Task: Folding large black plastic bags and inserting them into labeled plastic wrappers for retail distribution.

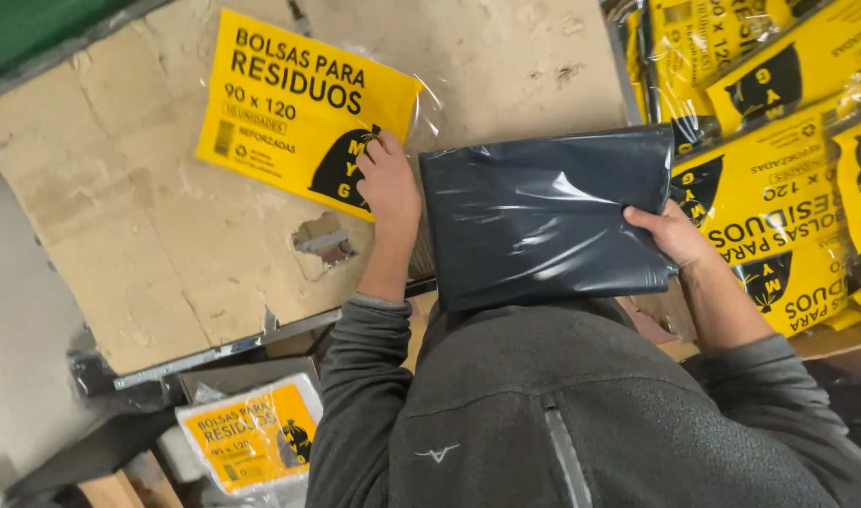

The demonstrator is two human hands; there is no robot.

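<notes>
A folded stack of dark grey plastic bags (pixel 543 216) is held flat in front of my chest. My right hand (pixel 673 235) grips its right edge, thumb on top. My left hand (pixel 388 179) rests on the lower right corner of a clear plastic sleeve with a yellow printed label (pixel 289 103), which lies flat on a cardboard-covered table (pixel 139 235). The left edge of the dark stack sits right beside my left wrist.
Several finished yellow-labelled packs (pixel 779 179) are piled at the right. Another yellow-labelled pack (pixel 252 437) lies low at the left, below the table's metal edge (pixel 214 350). The cardboard has a torn hole (pixel 322 240) near my left forearm.
</notes>
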